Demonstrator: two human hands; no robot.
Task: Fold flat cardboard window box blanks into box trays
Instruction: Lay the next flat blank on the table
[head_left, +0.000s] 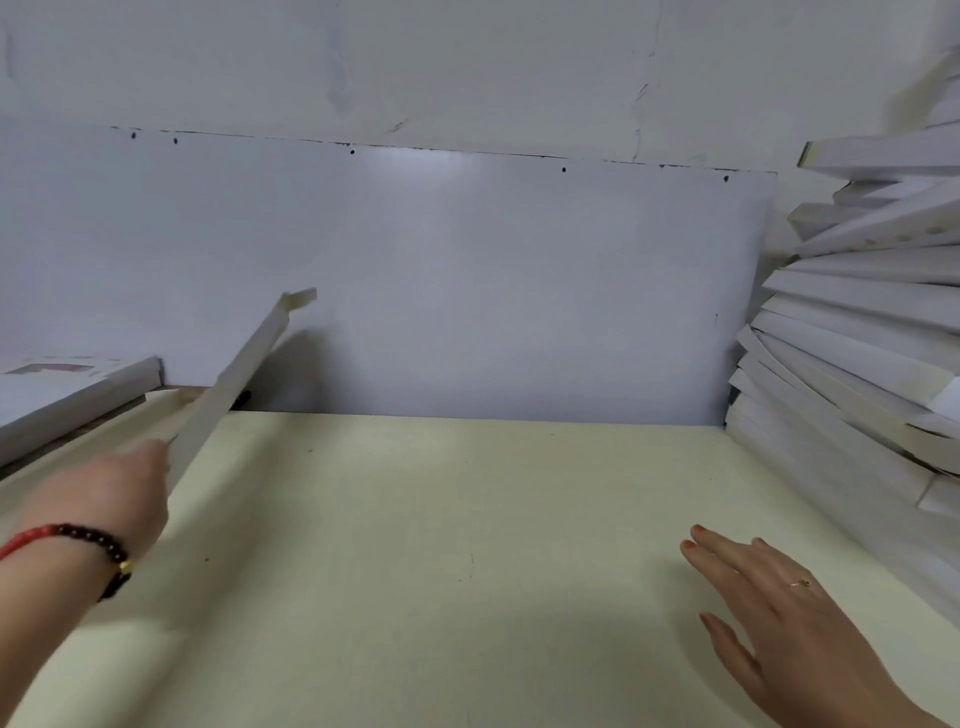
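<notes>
My left hand (111, 501) grips the near end of a folded white cardboard tray (244, 364), seen edge on. The tray is lifted off the table and slants up and away toward the back wall, with a small flap at its far tip. My right hand (769, 608) hovers flat over the cream table (441, 545) at the right, fingers straight and spread, holding nothing. A tall leaning pile of folded white trays (852, 364) fills the right side.
A flat white box (67, 387) lies at the far left on a lower surface. A white panel (467, 291) stands against the wall behind the table. The pile on the right overhangs the table's right edge.
</notes>
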